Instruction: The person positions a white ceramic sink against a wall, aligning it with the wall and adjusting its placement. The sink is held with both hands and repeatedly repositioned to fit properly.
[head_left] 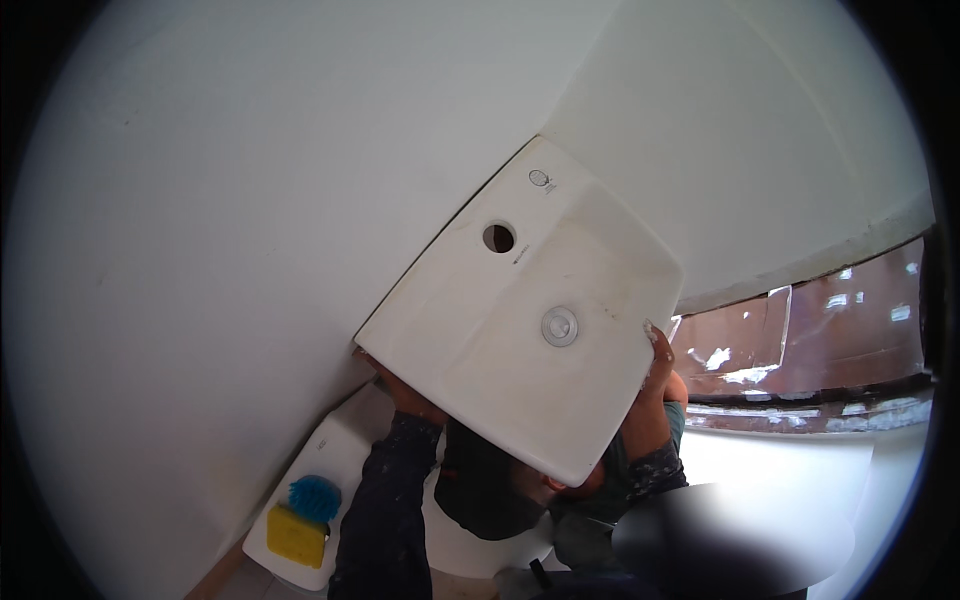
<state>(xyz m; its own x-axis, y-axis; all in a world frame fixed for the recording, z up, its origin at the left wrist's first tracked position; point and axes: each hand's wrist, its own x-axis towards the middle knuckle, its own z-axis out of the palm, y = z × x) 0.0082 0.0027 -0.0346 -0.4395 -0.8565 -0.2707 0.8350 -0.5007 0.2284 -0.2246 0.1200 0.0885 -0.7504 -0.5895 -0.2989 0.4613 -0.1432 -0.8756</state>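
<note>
One white washbasin [450, 350] is held between your left hand [405, 395] and your right hand [650, 385]. Its position: bowl facing you, long back edge running along the left wall [250, 200], upper corner at the junction with the right wall [720, 150]. A thin dark line follows the back edge; whether the basin touches the wall along its full length cannot be told.

Left grip: your hand is closed against the lower left edge, next to the wall, fingers partly under the basin. Right grip: your hand is closed on the opposite side, with fingertips showing at the outer rim. The basin hides the remaining fingers, so you cannot read the exact spread of either hand.

Note the round tap hole [499, 237] in the back ledge and the metal drain fitting [560, 326] in the bowl floor. Below the basin, a co-worker's head [490, 490] is partly covered by its lower edge.

To the left of your left sleeve [390, 500] is a white cistern [360, 425]; a blue scrubber [316, 498] and a yellow sponge [295, 537] lie side by side on it. At far right, locate the brown panel [740, 330] with pale patches.
</note>
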